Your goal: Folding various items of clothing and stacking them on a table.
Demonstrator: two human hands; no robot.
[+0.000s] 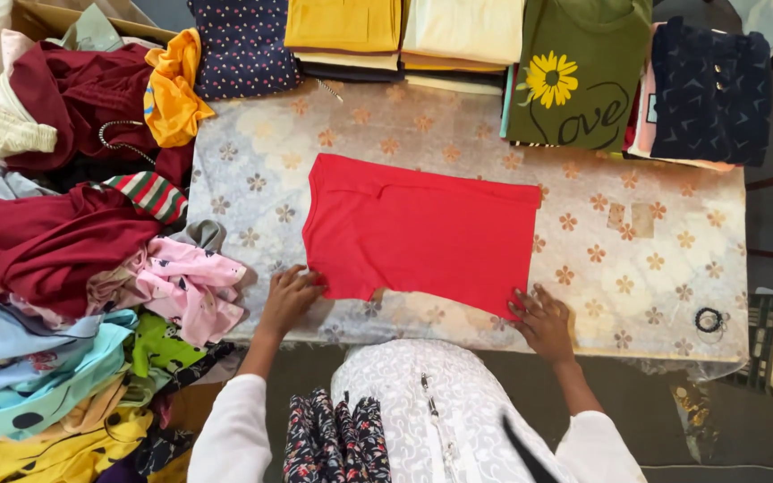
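Hands [290, 300] [543, 322] at red garment's [422, 231] near edge

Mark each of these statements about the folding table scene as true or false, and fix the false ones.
1. The red garment lies flat on the floral table cover. True.
2. The left hand is lifting the garment off the table. False: it presses on the garment's near left corner, which lies flat.
3. The right hand rests at the garment's near right corner. True.
4. The olive green shirt with a sunflower print sits in the loose heap at the left. False: it lies at the far edge of the table, among the folded stacks.
5. A pile of unfolded clothes lies to the left of the table. True.
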